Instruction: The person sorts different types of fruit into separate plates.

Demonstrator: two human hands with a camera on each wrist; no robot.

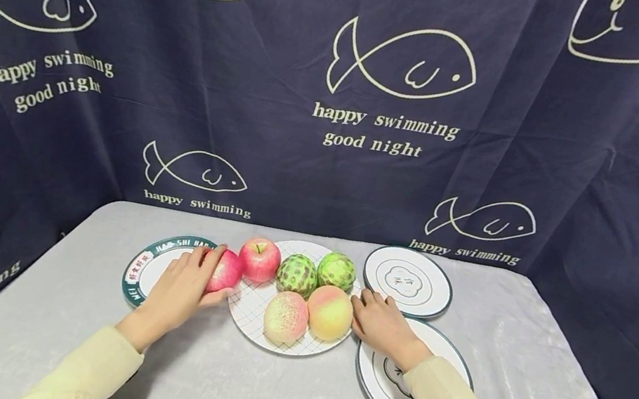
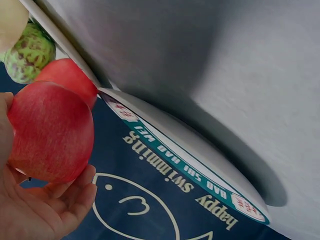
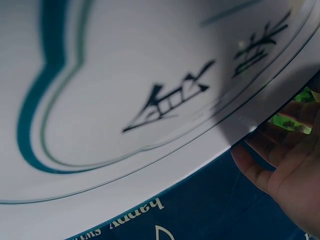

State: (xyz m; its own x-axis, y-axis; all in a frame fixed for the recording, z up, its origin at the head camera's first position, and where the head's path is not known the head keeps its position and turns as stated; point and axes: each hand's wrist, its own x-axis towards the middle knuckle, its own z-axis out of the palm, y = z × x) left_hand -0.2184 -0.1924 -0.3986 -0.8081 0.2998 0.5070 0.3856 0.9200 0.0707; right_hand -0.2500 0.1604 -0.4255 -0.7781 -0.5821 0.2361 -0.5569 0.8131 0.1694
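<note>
A dark fish cloth (image 1: pixel 277 149) is hung behind the counter (image 1: pixel 209 387). At the left, a green-rimmed plate (image 1: pixel 133 296) is set flat. Beside it, an apple (image 1: pixel 225 273) is gripped by the left hand (image 1: pixel 182 286), with thumb and fingers round its sides, likely so that it cannot roll. A checked plate (image 1: pixel 248 312) is put in the middle; on it a second apple (image 1: pixel 259 260) is placed just beside the held one, two green fruits (image 1: pixel 297 275) at the back, a left peach (image 1: pixel 286 317) and a right peach (image 1: pixel 330 313) in front, perhaps set close so all fit. By the right peach, the right hand (image 1: pixel 384 323) is held with bent fingers; whether the plate's rim is pinched cannot be told. At the right, a back plate (image 1: pixel 432 287) and a front plate (image 1: pixel 377 381) are laid.
</note>
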